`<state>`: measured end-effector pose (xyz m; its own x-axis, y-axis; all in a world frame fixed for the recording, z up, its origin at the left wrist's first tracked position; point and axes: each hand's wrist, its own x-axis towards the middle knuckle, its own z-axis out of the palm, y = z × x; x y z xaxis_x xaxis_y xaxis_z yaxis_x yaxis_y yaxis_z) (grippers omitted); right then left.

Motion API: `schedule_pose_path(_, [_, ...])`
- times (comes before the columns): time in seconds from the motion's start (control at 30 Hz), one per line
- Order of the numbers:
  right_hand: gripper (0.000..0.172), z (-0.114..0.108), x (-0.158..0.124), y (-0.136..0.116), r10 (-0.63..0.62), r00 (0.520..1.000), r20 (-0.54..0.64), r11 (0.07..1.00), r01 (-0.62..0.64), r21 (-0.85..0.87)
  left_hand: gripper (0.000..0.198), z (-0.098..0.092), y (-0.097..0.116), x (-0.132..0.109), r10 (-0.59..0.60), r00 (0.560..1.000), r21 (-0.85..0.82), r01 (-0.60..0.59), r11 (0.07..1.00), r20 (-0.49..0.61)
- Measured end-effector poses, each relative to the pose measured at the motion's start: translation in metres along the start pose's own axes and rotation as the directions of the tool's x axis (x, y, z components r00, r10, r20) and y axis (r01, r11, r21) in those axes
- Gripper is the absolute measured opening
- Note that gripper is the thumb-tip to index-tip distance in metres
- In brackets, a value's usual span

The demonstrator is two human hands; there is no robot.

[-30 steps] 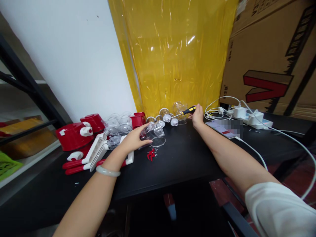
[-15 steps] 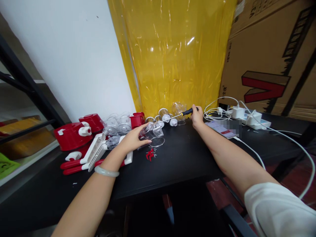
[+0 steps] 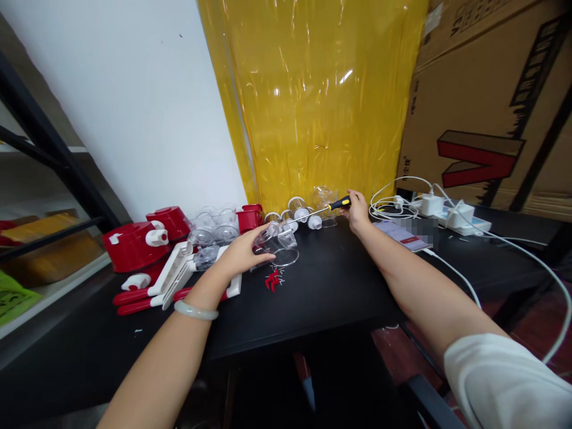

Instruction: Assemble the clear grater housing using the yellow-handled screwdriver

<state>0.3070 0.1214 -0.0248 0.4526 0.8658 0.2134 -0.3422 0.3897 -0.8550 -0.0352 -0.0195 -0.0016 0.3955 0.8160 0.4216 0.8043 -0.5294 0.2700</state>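
A clear plastic housing (image 3: pixel 285 241) with a round rim lies tilted on the black table, and my left hand (image 3: pixel 245 251) is closed around its left side. My right hand (image 3: pixel 357 211) grips the dark handle of a screwdriver (image 3: pixel 338 204) with yellow marks. The shaft runs leftward, its end at the clear housing; the exact contact point of the tip is too small to make out. Just in front of the housing lie small red parts (image 3: pixel 272 280) with several screws (image 3: pixel 280 275). Behind it rest several metal grater drums (image 3: pixel 297 207) with white ends.
To the left stand red plastic bases (image 3: pixel 134 245), clear cups (image 3: pixel 213 223) and red-and-white handles (image 3: pixel 172 280). A phone (image 3: pixel 400 234), white cables and a power strip (image 3: pixel 465 220) lie right. Yellow plastic sheeting (image 3: pixel 322 101) and a cardboard box (image 3: pixel 487 101) rise behind.
The screwdriver handle has turned, showing more of its yellow marking, and the fingers of my right hand have shifted around it. My left hand still holds the clear housing in place.
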Motion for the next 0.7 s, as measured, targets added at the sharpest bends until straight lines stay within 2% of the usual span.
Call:
schedule_pose_path(0.13, [0.041, -0.0027, 0.0004, 0.0024, -0.104, 0.995, -0.014, 0.992, 0.102, -0.08, 0.089, 0.0002, 0.0001, -0.0001, 0.006, 1.0, -0.006, -0.006, 1.0, 0.002])
schedule_pose_path(0.43, [0.046, -0.0039, -0.0022, -0.0016, 0.05, 0.998, 0.042, 0.997, -0.052, 0.048, 0.087, -0.0009, -0.0008, -0.0016, 0.004, 1.0, -0.016, -0.004, 1.0, -0.002])
schedule_pose_path(0.6, [0.042, -0.0044, -0.0028, 0.0012, -0.077, 0.997, -0.005, 0.995, 0.076, -0.062, 0.086, -0.001, -0.0011, -0.0011, 0.01, 1.0, -0.013, -0.01, 1.0, 0.001])
schedule_pose_path(0.7, [0.044, -0.0047, -0.0023, 0.0018, -0.054, 0.999, 0.003, 0.997, 0.054, -0.05, 0.088, -0.001, -0.0008, -0.0009, 0.002, 1.0, -0.004, -0.002, 1.0, 0.004])
